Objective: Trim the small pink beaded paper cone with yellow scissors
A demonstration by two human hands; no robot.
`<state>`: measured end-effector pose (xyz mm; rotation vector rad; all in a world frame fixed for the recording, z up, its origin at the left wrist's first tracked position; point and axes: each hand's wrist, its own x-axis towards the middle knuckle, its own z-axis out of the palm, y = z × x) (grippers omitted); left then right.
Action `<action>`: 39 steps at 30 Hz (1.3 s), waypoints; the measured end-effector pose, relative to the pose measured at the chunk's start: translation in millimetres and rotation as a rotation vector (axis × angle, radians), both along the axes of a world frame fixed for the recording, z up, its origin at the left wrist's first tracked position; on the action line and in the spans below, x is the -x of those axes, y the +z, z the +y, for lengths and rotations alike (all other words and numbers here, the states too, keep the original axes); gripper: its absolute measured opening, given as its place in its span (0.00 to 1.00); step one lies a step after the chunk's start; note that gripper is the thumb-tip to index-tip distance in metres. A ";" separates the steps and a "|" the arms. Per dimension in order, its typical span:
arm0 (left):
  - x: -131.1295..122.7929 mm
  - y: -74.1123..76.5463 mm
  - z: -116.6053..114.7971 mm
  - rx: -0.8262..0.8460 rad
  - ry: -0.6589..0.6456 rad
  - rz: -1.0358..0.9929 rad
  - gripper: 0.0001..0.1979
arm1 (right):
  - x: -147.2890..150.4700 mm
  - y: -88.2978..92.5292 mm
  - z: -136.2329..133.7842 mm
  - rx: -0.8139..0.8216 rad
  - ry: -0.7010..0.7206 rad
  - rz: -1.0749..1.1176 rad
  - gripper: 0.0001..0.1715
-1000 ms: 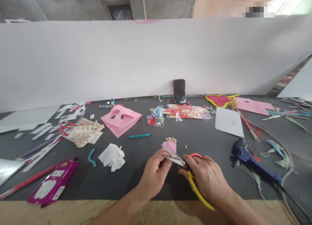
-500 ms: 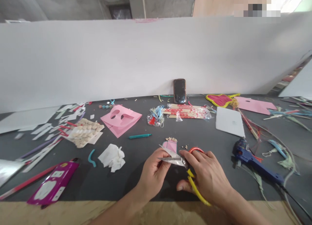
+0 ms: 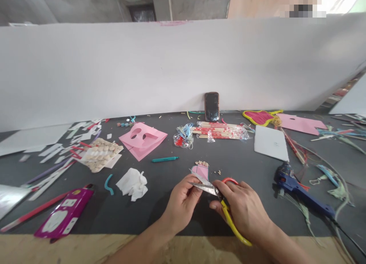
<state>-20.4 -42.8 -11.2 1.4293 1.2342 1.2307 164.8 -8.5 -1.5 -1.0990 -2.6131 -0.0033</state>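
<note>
My right hand (image 3: 243, 208) grips a pair of scissors (image 3: 220, 197) with one red and one yellow handle; the metal blades point left and are slightly parted. My left hand (image 3: 181, 203) pinches a small pink paper piece (image 3: 201, 171) that has small beads along its top edge. The blades meet the paper's lower part, just above my left fingers. Both hands hover low over the dark table mat (image 3: 160, 203) near its front edge.
A blue glue gun (image 3: 297, 191) lies right of my hands. A crumpled white tissue (image 3: 132, 183), teal pen (image 3: 164, 159), pink cut-out mask sheet (image 3: 142, 139), magenta package (image 3: 64, 214), bundle of sticks (image 3: 220, 130) and a phone (image 3: 212, 106) leaning on the white board surround them.
The scissor blades opened wider half a second ago and have come closer together on the pink piece; both hands stayed almost in place.
</note>
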 end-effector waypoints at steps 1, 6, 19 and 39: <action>-0.3 -0.6 0.1 0.004 0.001 -0.008 0.15 | -0.1 -0.6 -0.5 -0.008 -0.003 -0.001 0.24; -1.9 -2.3 -0.6 0.017 0.009 -0.026 0.14 | -0.5 -2.5 -3.8 -0.033 -0.032 -0.028 0.23; 0.6 2.2 -0.9 -0.070 0.048 0.063 0.14 | 0.5 7.2 0.1 -0.038 -0.008 0.013 0.31; 2.2 -3.5 -2.4 0.024 -0.054 0.045 0.17 | -1.3 1.4 0.9 0.030 0.018 -0.007 0.28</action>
